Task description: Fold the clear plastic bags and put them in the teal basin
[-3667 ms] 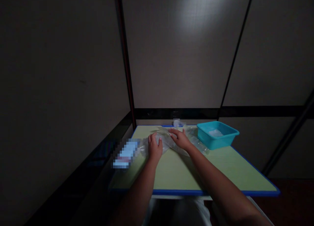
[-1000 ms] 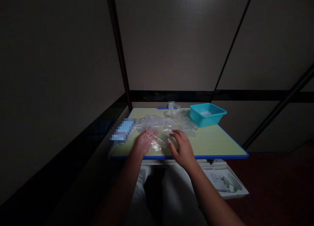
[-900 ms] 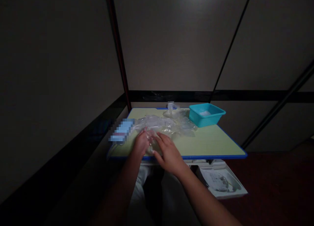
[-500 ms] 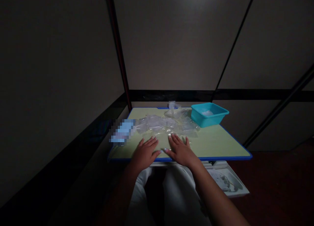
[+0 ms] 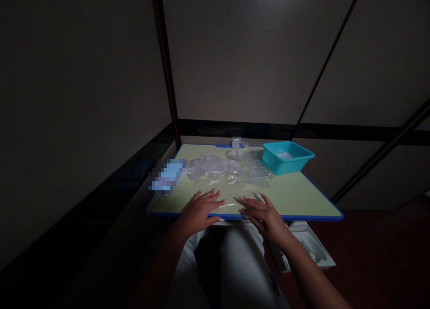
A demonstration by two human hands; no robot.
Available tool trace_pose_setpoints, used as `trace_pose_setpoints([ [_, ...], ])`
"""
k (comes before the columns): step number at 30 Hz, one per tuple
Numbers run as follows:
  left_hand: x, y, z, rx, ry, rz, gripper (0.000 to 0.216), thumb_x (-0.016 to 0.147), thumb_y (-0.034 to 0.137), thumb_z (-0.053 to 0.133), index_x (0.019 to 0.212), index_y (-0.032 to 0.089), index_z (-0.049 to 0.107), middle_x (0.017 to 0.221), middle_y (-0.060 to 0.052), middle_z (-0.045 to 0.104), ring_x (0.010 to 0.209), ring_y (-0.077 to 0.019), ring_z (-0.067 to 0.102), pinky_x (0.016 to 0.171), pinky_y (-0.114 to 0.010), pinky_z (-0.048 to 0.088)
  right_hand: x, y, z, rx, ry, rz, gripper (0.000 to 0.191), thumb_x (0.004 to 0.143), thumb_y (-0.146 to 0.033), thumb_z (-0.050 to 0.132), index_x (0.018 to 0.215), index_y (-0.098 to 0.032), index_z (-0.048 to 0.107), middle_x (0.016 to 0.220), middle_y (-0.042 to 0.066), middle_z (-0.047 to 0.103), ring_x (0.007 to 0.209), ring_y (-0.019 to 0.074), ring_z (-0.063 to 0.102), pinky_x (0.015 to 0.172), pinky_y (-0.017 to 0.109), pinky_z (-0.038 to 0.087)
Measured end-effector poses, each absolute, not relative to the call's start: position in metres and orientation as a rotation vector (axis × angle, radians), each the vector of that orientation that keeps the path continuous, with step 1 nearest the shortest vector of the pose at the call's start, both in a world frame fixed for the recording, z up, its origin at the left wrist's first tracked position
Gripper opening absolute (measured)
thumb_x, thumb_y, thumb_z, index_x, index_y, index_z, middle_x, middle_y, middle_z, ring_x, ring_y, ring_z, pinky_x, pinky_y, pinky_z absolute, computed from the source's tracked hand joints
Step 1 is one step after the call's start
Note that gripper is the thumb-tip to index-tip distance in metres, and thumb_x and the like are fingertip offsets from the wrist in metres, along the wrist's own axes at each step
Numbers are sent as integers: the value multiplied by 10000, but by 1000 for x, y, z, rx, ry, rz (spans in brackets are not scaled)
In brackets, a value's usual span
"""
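Observation:
My left hand (image 5: 200,210) rests at the front edge of the small table (image 5: 302,197), its fingers stretched out and spread. To its right, my right hand (image 5: 264,214) is at the same edge with fingers apart and nothing in them. Beyond both hands lies a spread of crumpled clear plastic bags (image 5: 218,166), several overlapping one another. A small glossy strip of clear plastic (image 5: 230,205) shows on the tabletop between my hands. Whether my right fingertips touch the table, I cannot tell.
A turquoise plastic basket (image 5: 284,165) with something white inside stands at the table's back right. A pixelated blue flat object (image 5: 168,175) lies at the left edge. Below the table at right is an open white drawer (image 5: 317,246). Panelled walls stand behind and at left.
My right hand has shifted right and toward me, its fingers turning leftward. The left hand stays almost in place, its fingers now more spread. The view has tilted slightly.

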State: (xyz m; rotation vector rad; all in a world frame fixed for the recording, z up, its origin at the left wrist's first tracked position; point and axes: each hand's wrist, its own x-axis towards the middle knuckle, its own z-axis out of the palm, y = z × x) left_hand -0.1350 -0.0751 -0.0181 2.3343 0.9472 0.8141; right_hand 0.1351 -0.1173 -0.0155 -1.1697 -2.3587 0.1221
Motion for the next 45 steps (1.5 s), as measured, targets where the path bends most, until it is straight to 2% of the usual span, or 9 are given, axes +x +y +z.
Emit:
trace_pose_setpoints([
  [3,-136,-75,-18,2295,941,797,413,760,381,666,1167,374,601,1359,-42,490,1314,-270,369,1107,-500,90,130,-104,-4,-1143,-2267,252,205,908,-289,473,998,-238,650,1106,75,667,1047,206,595,1025,494,268],
  [7,-135,-76,-15,2206,937,817,393,771,352,655,1161,360,610,1342,-37,511,1312,-281,367,1109,-511,61,123,-80,11,-1183,-2161,444,242,904,-311,451,832,-173,637,831,50,686,799,176,611,768,299,436],
  [13,-133,-75,-14,1965,997,1104,451,750,254,666,1194,298,602,1231,-68,593,1177,-272,487,1067,-411,276,114,-58,14,-1334,-2252,489,291,881,-314,436,696,-161,600,653,16,610,603,138,517,567,232,355],
  [18,-137,-75,-16,1892,1053,1193,404,697,225,705,1096,267,665,857,-48,638,911,-240,561,964,-375,375,111,-58,7,-1490,-2256,311,247,855,-260,442,689,-160,596,662,35,615,596,131,507,565,232,325],
  [31,-154,-73,-16,1848,1202,1172,426,719,184,604,1141,242,633,654,27,542,636,-148,505,680,-243,417,107,-56,3,-1592,-2242,226,234,880,-297,439,759,-179,601,700,53,646,622,147,541,562,241,296],
  [36,-153,-83,-4,2178,1284,1066,496,727,221,627,1215,296,588,1000,-60,614,976,-251,533,934,-385,376,105,-54,0,-1643,-2235,193,219,874,-310,463,759,-178,595,696,63,648,613,155,546,551,250,293],
  [39,-141,-96,4,2402,1220,996,502,767,282,639,1256,336,541,1332,-65,497,1263,-309,375,1097,-501,120,103,-57,0,-1649,-2163,129,180,869,-314,481,844,-176,594,770,72,655,671,170,573,599,252,348],
  [41,-132,-103,3,2488,1100,925,532,788,294,632,1297,346,489,1404,-48,440,1329,-294,312,1113,-512,-23,100,-64,3,-1626,-2036,-35,212,871,-324,484,970,-165,584,900,104,649,805,209,590,699,289,396],
  [45,-125,-105,-12,2515,1062,854,564,803,273,619,1336,310,441,1396,-76,448,1342,-275,315,1114,-510,-77,88,-92,7,-1422,-1990,-295,388,889,-340,447,1225,-150,494,1230,166,543,1157,284,472,968,454,323],
])
